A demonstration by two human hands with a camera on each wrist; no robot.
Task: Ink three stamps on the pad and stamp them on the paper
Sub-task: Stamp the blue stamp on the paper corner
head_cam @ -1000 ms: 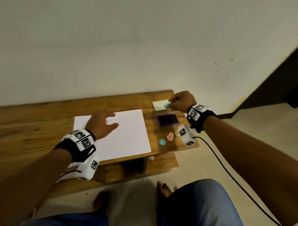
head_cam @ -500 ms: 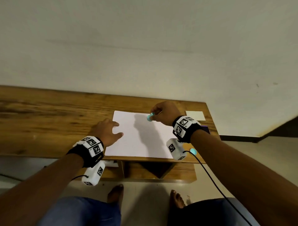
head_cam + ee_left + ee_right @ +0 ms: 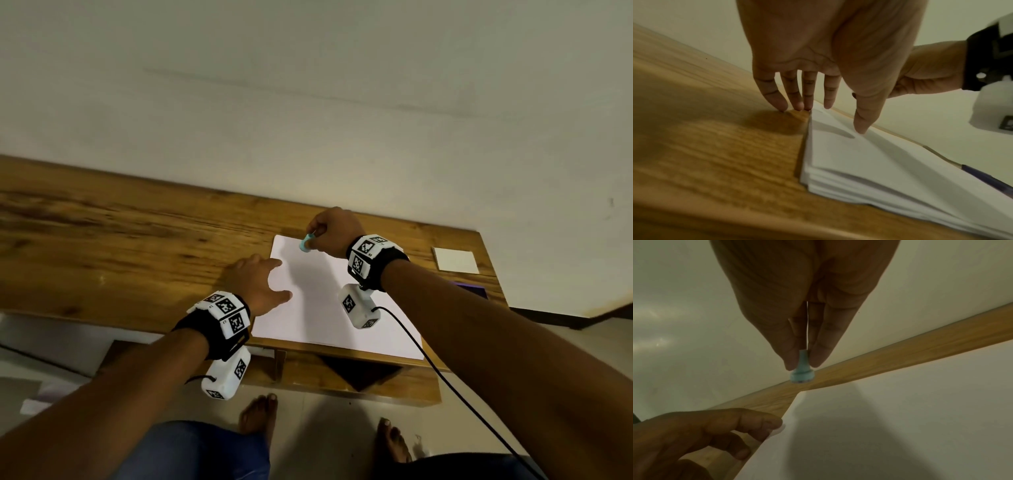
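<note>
My right hand (image 3: 329, 229) pinches a small light-blue stamp (image 3: 305, 243) by its stem (image 3: 802, 360), face down, just above the far left corner of the white paper (image 3: 329, 301). The stamp hangs clear of the sheet in the right wrist view. My left hand (image 3: 257, 281) lies flat with straight fingers (image 3: 805, 100) on the paper's left edge (image 3: 807, 146) and the wood beside it. The purple ink pad (image 3: 474, 289) shows partly behind my right forearm. The other stamps are hidden.
The low wooden table (image 3: 120, 253) stretches far to the left. A white square lid (image 3: 455, 260) lies near its right end. A black cable (image 3: 445, 377) trails from my right wrist camera. My bare feet (image 3: 257, 418) stand on the floor below the table's front edge.
My right hand carried the blue stamp from the table's right end leftward to above the paper's far left corner. The left hand slid to the paper's left edge. My head turned left.
</note>
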